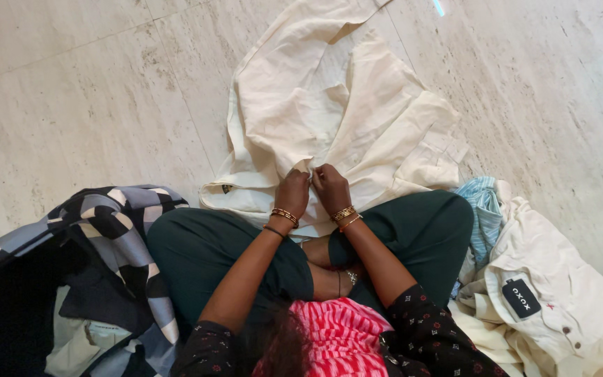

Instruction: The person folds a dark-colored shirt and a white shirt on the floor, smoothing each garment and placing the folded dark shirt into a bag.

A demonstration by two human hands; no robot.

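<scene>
Patchwork first: we see a blue, black and white checked cloth bag (106, 237) lying open at far left on the pale marble floor (71, 105). Moving in, our left hand (292, 195) pinches a fold of the cream cotton garment (329, 105) spread ahead of our knees, fingers closed tight. Right hand (329, 188) pinches the same fold, touching the left. Farther right, a crumpled cream shirt (546, 279) sits heaped.

garment (343, 112) on floor (71, 105), ahead of knees
</scene>
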